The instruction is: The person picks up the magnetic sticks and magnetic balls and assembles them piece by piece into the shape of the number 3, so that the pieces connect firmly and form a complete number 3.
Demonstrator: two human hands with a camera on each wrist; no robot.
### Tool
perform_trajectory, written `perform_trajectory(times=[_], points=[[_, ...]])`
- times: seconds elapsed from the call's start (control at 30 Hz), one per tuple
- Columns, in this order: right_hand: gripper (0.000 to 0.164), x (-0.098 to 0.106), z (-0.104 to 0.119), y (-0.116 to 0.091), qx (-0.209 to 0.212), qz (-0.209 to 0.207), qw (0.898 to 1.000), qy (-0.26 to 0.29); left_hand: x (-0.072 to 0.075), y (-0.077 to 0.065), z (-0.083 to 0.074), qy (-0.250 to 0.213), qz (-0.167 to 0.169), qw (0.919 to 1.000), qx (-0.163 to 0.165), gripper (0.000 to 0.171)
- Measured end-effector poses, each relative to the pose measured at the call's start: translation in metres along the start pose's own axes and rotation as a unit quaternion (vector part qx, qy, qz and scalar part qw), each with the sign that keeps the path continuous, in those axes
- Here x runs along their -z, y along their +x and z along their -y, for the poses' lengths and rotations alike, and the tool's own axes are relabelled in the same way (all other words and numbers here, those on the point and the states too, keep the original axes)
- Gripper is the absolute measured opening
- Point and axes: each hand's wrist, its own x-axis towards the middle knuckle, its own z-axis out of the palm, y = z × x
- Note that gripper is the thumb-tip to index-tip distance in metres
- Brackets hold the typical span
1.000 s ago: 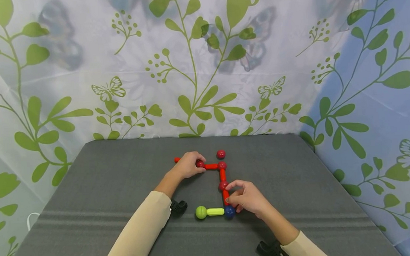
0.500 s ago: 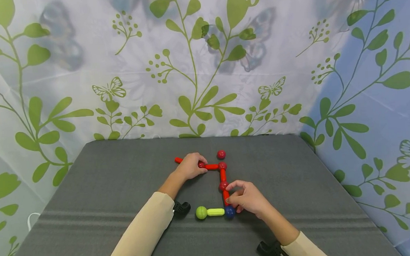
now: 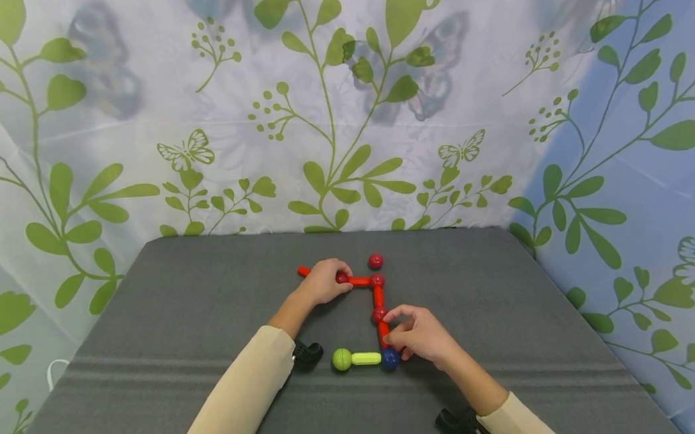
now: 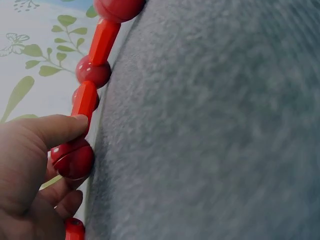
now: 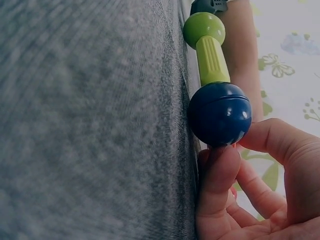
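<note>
Red rods and red balls form a connected chain on the table, with a bend at the corner ball (image 3: 376, 280). At its far left my left hand (image 3: 325, 281) grips a red ball (image 4: 73, 160), the thumb lying on the adjoining red rod (image 4: 85, 104). Another red rod (image 3: 304, 271) sticks out beyond that hand. My right hand (image 3: 419, 335) pinches the red rod (image 3: 384, 333) between a red ball (image 3: 379, 314) and the blue ball (image 3: 390, 358). A yellow-green rod (image 3: 366, 358) runs left from the blue ball to a green ball (image 3: 341, 359). The right fingers partly cover the pinched rod.
A loose-looking red ball (image 3: 375, 261) lies just behind the corner ball. Grey cloth covers the table (image 3: 226, 384). A leaf-patterned curtain (image 3: 228, 118) hangs behind it. Each wrist wears a black device (image 3: 464, 427).
My left hand has shifted slightly to the right with the ball it grips, mostly during the first half second. The right hand stays in place on its rod.
</note>
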Motion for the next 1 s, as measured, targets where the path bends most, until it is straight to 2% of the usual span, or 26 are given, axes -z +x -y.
perform_trajectory(times=[0.17, 0.3, 0.5, 0.67, 0.8, 1.0], points=[[0.037, 0.000, -0.001, 0.000, 0.001, 0.001, 1.000, 0.001, 0.007, -0.006, 0.005, -0.025, 0.001, 0.9996, -0.010, 0.022], [0.037, 0.000, 0.000, -0.001, 0.008, -0.001, 1.000, -0.004, 0.016, -0.011, 0.013, -0.035, -0.003, 0.9994, -0.003, 0.029], [0.036, 0.000, 0.001, -0.002, 0.010, -0.001, 1.000, -0.006, 0.032, -0.019, 0.026, -0.040, -0.015, 0.9991, -0.003, 0.026], [0.037, 0.001, 0.000, -0.002, 0.009, -0.003, 1.000, -0.005, 0.039, -0.023, 0.033, -0.049, -0.033, 0.9982, -0.002, 0.024], [0.037, 0.001, -0.001, -0.001, 0.013, -0.003, 1.000, -0.009, 0.042, -0.025, 0.037, -0.050, -0.041, 0.9979, 0.001, 0.022], [0.037, 0.000, -0.001, -0.001, 0.015, -0.003, 1.000, -0.008, 0.050, -0.025, 0.042, -0.020, -0.020, 0.9996, -0.003, 0.028]])
